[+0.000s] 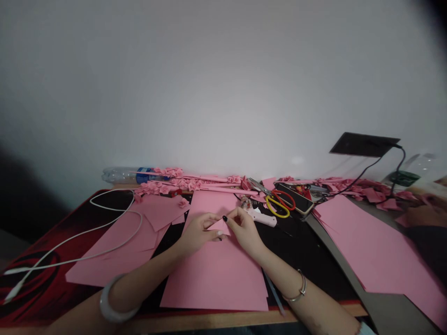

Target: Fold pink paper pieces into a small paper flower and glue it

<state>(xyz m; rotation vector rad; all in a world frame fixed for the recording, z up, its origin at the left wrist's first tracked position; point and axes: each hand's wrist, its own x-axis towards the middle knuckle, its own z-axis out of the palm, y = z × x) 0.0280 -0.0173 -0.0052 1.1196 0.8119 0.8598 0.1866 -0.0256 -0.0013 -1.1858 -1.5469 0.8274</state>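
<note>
The fingers [210, 217] of the left hand [195, 231] and right hand [246, 230] pinch the small paper [218, 227], so a hard tug could rip it.

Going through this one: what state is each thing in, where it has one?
Left hand: gripping the small pink paper piece
Right hand: pinching the same piece
Large pink sheet: lying flat beneath the hands
Glue gun: lying down; on or off, cannot tell
Scissors: lying down; open or shut, unclear
Plastic bottle: on its side
White cable: loosely looped
Pink paper flowers: lying along the wall
</note>
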